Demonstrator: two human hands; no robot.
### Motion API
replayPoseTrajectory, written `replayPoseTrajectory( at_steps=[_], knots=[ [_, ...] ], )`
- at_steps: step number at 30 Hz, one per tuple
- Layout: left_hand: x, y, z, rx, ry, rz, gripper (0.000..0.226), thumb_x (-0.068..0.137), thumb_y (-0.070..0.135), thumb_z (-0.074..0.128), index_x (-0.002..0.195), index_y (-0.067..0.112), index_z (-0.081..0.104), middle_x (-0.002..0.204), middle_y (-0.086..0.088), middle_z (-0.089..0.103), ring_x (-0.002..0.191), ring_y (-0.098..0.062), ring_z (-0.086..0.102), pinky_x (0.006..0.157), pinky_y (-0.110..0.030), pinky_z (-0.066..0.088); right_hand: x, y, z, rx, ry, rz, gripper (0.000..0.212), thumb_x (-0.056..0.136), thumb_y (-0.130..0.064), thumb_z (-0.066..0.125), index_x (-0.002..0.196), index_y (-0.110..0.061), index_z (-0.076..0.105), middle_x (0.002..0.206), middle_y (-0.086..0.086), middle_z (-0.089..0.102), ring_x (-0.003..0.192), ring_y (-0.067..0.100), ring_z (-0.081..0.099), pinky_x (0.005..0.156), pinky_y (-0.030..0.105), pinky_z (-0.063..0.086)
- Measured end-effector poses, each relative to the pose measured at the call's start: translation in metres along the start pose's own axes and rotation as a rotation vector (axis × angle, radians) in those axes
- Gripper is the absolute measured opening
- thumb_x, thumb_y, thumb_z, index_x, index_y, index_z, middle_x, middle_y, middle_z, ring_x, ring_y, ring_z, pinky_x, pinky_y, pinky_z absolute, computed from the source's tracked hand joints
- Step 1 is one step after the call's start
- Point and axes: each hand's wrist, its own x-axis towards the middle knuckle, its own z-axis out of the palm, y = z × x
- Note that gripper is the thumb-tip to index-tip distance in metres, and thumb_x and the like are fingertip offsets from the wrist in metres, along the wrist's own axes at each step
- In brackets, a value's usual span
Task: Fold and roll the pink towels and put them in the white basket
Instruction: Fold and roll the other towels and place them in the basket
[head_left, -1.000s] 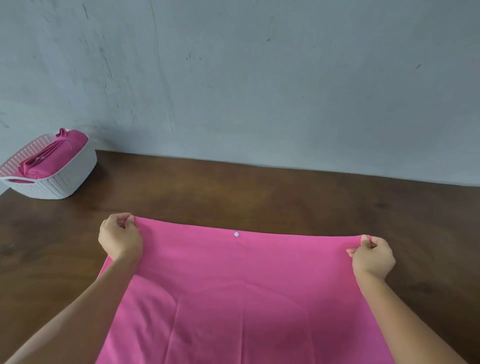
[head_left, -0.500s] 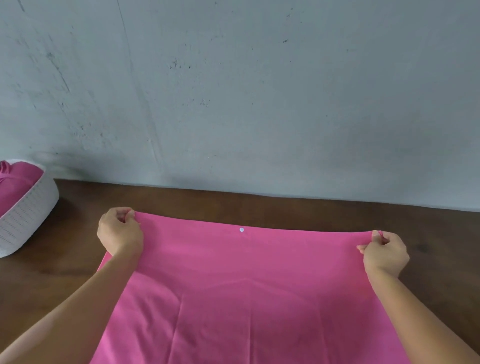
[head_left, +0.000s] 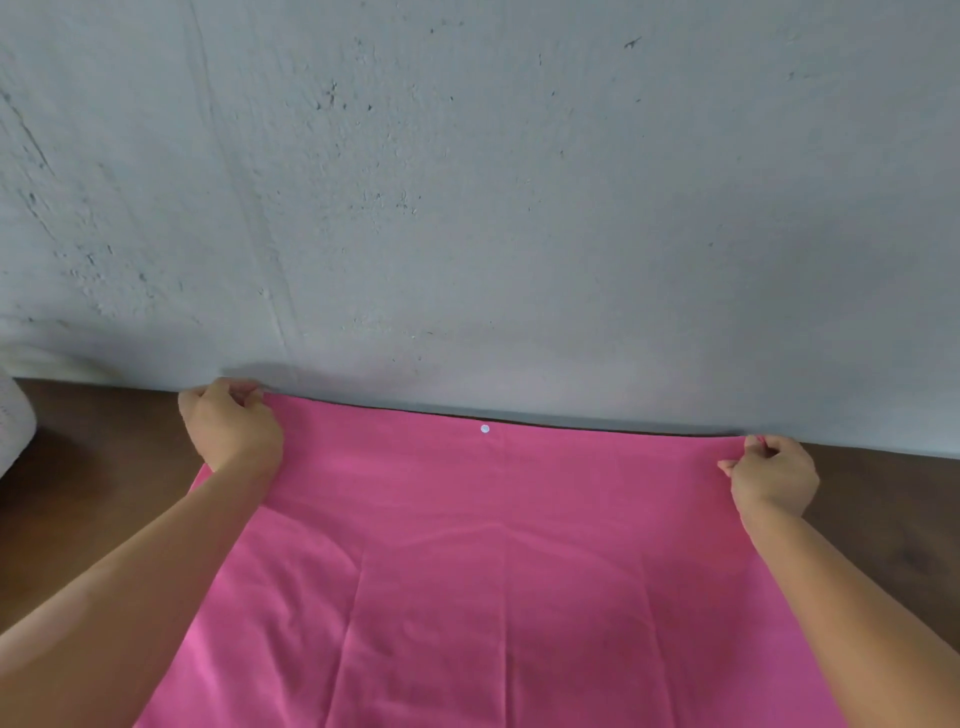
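Seen from above and behind the arms, a pink towel (head_left: 493, 571) lies spread across a dark brown wooden surface (head_left: 104, 493), filling the lower middle of the frame and running off its bottom edge. Soft creases fan out from the towel's centre toward the bottom. Its far edge runs from left of centre to the right, close along the foot of a rough grey wall (head_left: 519, 208) that takes up the whole upper half. A small white snap (head_left: 484, 428) sits just inside that far edge, near its middle.

At the left of centre, the left hand (head_left: 231, 428) has its fingers curled, pinching the towel's far left corner. At the right of the frame, the right hand (head_left: 771, 475) pinches the far right corner in the same way, fingers curled over the cloth. Both bare forearms reach in from the lower corners and cross over the towel's sides.

At the far left edge, about halfway down, a sliver of the white basket (head_left: 13, 426) shows on the surface, well apart from the towel. Its contents cannot be seen.
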Motion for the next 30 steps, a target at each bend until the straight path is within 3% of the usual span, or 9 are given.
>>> replayPoseTrajectory(
  at_steps=[4, 9, 13, 15, 17, 19, 24, 27, 30],
  knots=[
    [0.0, 0.006, 0.0, -0.002, -0.011, -0.049, 0.019, 0.096, 0.003, 0.053, 0.104, -0.006, 0.068, 0.134, -0.025, 0.047, 0.117, -0.034, 0.048, 0.104, -0.023, 0.029, 0.007, -0.004, 0.007, -0.007, -0.008, 0.011, 0.015, 0.105, -0.013, 0.049, 0.099, -0.013, 0.063, 0.097, 0.007, 0.072, 0.04, -0.005, 0.06, 0.057, 0.031, 0.05],
    [-0.006, 0.018, -0.01, -0.042, 0.004, -0.068, 0.028, 0.092, -0.006, 0.045, 0.116, -0.006, 0.059, 0.135, -0.029, 0.045, 0.109, -0.039, 0.05, 0.095, -0.029, 0.034, 0.006, -0.013, -0.002, 0.059, -0.095, 0.05, 0.009, 0.103, -0.011, 0.055, 0.109, -0.01, 0.061, 0.078, 0.004, 0.068, 0.043, 0.001, 0.063, 0.061, 0.025, 0.054],
    [-0.01, 0.022, -0.018, -0.073, -0.061, -0.048, 0.027, 0.093, -0.001, 0.054, 0.12, -0.002, 0.056, 0.137, -0.026, 0.042, 0.108, -0.038, 0.053, 0.099, -0.032, 0.037, 0.003, -0.021, -0.016, 0.17, -0.245, 0.054, 0.022, 0.101, -0.002, 0.057, 0.123, 0.0, 0.058, 0.115, 0.012, 0.057, 0.062, 0.014, 0.069, 0.065, 0.021, 0.062],
    [-0.014, 0.019, -0.024, -0.07, -0.109, 0.026, 0.026, 0.093, 0.002, 0.055, 0.119, 0.001, 0.058, 0.136, -0.024, 0.043, 0.114, -0.039, 0.052, 0.102, -0.037, 0.039, -0.011, -0.021, -0.029, 0.172, -0.261, 0.051, 0.033, 0.101, -0.004, 0.06, 0.133, -0.002, 0.052, 0.133, 0.01, 0.049, 0.073, 0.021, 0.069, 0.079, 0.032, 0.062],
    [-0.023, 0.016, -0.031, -0.044, -0.174, 0.115, 0.027, 0.093, 0.003, 0.054, 0.12, 0.003, 0.059, 0.136, -0.023, 0.043, 0.12, -0.038, 0.049, 0.104, -0.037, 0.038, -0.033, -0.019, -0.048, 0.16, -0.281, 0.013, 0.037, 0.1, -0.005, 0.06, 0.136, -0.005, 0.051, 0.132, 0.006, 0.053, 0.079, 0.024, 0.069, 0.088, 0.039, 0.059],
    [-0.036, 0.014, -0.038, -0.017, -0.222, 0.184, 0.029, 0.092, 0.001, 0.055, 0.12, 0.005, 0.06, 0.135, -0.022, 0.044, 0.122, -0.038, 0.047, 0.105, -0.037, 0.036, -0.055, -0.014, -0.07, 0.129, -0.311, -0.018, 0.034, 0.101, -0.006, 0.06, 0.134, -0.008, 0.052, 0.115, -0.003, 0.058, 0.083, 0.025, 0.07, 0.09, 0.039, 0.057],
    [-0.084, 0.022, -0.046, 0.004, -0.35, 0.344, 0.023, 0.092, 0.003, 0.062, 0.115, 0.007, 0.061, 0.126, -0.021, 0.05, 0.121, -0.039, 0.046, 0.107, -0.044, 0.036, -0.092, 0.013, -0.123, 0.082, -0.345, -0.033, 0.025, 0.101, -0.006, 0.059, 0.125, -0.007, 0.059, 0.126, 0.006, 0.061, 0.084, 0.027, 0.073, 0.08, 0.03, 0.06],
    [-0.126, 0.033, -0.048, -0.014, -0.46, 0.48, 0.02, 0.092, 0.004, 0.064, 0.112, 0.006, 0.062, 0.119, -0.018, 0.054, 0.117, -0.035, 0.046, 0.104, -0.042, 0.035, -0.113, 0.033, -0.153, 0.044, -0.333, -0.041, 0.019, 0.1, -0.001, 0.058, 0.118, -0.004, 0.063, 0.122, 0.011, 0.063, 0.076, 0.024, 0.072, 0.068, 0.018, 0.059],
    [-0.175, 0.046, -0.049, -0.045, -0.58, 0.599, 0.019, 0.092, 0.004, 0.065, 0.111, 0.006, 0.063, 0.119, -0.015, 0.055, 0.116, -0.032, 0.047, 0.104, -0.04, 0.036, -0.138, 0.051, -0.183, 0.034, -0.328, -0.055, 0.014, 0.099, 0.002, 0.058, 0.108, -0.007, 0.065, 0.115, 0.015, 0.066, 0.067, 0.019, 0.071, 0.063, 0.018, 0.057]
  ],
)
